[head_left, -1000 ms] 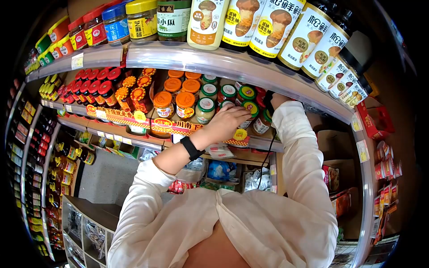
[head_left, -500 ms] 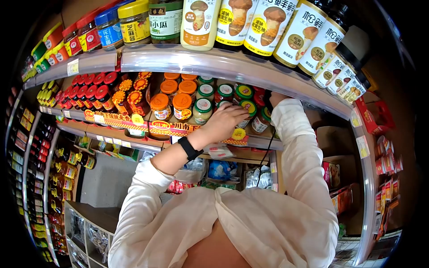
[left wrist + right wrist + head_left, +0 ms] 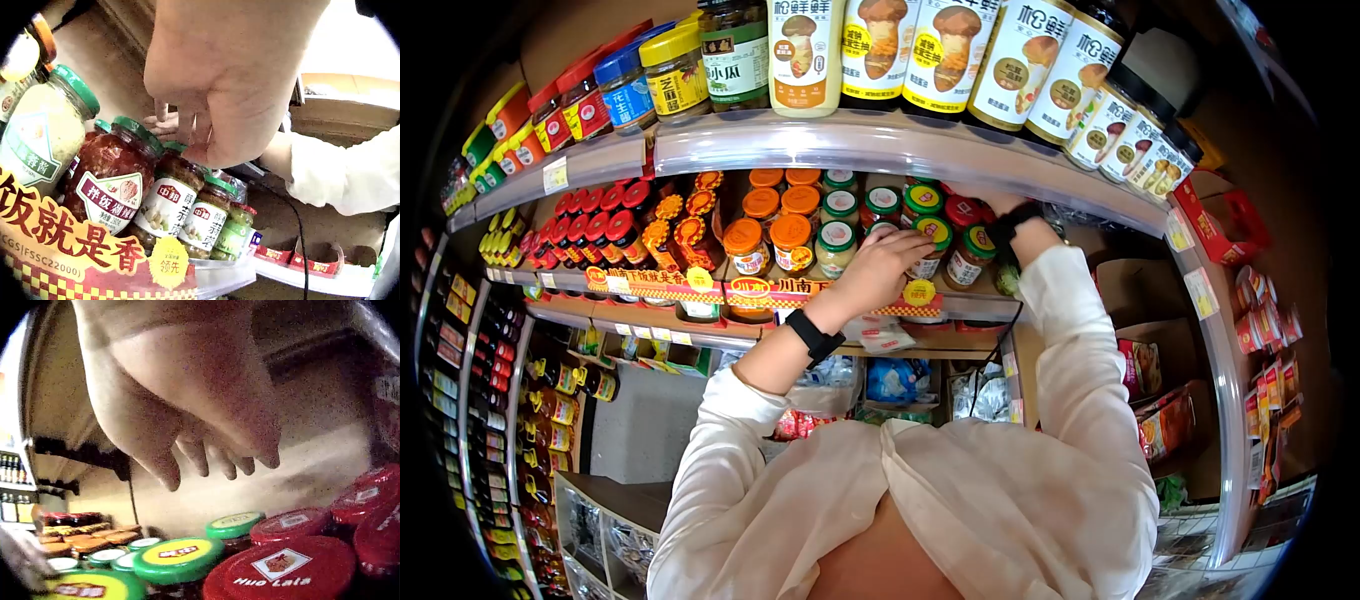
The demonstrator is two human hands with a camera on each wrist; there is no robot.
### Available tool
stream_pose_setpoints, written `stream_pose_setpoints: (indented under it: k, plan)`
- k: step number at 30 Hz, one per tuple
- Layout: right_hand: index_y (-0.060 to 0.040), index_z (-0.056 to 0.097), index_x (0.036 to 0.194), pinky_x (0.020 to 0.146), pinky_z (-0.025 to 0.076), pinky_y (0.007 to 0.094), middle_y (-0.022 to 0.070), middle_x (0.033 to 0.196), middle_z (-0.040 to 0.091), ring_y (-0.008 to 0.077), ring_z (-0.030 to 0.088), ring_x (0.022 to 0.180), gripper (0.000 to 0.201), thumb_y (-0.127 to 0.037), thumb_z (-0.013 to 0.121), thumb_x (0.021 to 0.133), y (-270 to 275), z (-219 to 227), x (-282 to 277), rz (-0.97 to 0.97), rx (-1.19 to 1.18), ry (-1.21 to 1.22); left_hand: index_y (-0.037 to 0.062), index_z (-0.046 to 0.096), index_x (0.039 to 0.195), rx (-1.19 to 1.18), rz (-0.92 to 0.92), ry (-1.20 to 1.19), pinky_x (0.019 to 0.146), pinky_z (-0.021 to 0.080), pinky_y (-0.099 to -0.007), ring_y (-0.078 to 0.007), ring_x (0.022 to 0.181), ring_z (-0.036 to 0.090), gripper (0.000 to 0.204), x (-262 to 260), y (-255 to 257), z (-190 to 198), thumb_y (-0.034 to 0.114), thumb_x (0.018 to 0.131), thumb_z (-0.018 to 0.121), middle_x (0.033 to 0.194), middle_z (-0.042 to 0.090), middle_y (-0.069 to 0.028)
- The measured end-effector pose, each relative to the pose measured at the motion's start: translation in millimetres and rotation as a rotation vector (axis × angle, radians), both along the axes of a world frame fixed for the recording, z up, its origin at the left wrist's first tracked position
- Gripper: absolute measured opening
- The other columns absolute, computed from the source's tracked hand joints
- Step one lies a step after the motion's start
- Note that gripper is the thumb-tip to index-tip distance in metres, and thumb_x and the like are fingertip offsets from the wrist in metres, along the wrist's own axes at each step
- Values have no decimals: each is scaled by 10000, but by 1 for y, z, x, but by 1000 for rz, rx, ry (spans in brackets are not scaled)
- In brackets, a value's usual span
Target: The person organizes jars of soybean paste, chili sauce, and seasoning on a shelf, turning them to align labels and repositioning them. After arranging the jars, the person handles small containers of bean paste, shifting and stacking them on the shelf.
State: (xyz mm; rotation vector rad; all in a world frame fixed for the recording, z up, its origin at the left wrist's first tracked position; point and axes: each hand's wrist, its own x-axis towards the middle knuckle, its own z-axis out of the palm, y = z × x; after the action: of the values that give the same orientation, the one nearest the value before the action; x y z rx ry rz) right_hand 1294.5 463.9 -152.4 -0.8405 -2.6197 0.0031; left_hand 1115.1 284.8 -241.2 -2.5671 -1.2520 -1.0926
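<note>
In the head view my left hand (image 3: pixel 878 272) reaches over the shelf front, its fingers lying across the yellow-and-green lid of a jar (image 3: pixel 930 240). A similar jar (image 3: pixel 970 262) stands just right of it. The left wrist view has this hand (image 3: pixel 219 81) reaching down behind jars labelled in white and red (image 3: pixel 164 209). Under the upper shelf, my right hand (image 3: pixel 992 202) is partly hidden. The right wrist view shows the right hand (image 3: pixel 194 406) above red-lidded jars (image 3: pixel 281 569), fingers apart and pointing down, nothing held. Green-and-yellow lids (image 3: pixel 178 557) sit beside those red ones.
Orange-lidded jars (image 3: pixel 792 240) and red-lidded bottles (image 3: pixel 615 235) fill the shelf leftward. The upper shelf edge (image 3: pixel 820 145) carries large sauce bottles (image 3: pixel 880 50) above my hands. A thin black cable (image 3: pixel 300 231) hangs by the right arm. Bagged goods (image 3: pixel 898 380) lie below.
The head view has shifted, so the jars sit further left in it. My right wrist has moved rightward relative to the jars, showing more of a red lid. The left fingers stay on the same lid.
</note>
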Motion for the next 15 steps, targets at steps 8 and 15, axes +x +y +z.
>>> stream_pose_setpoints:
  k: [8,15]
  plan:
    - [-29,635,1244,974,473,394,222,1193,658,366,611,1134,316,-143,593,952,-79,-11,76,-56,-400,433,20,614,1263,-44,2,-176,1122,341,-446,-299,1355,474,563,6,-3,-12,-101,719,536,1356,589,-150]
    - [-19,596,1297,938,493,464,246,1134,669,405,616,1092,578,-387,718,867,-82,-50,84,-227,-153,132,4,660,1129,-7,95,-553,809,543,-335,-280,986,658,383,34,-21,-33,-133,799,523,1115,657,-156]
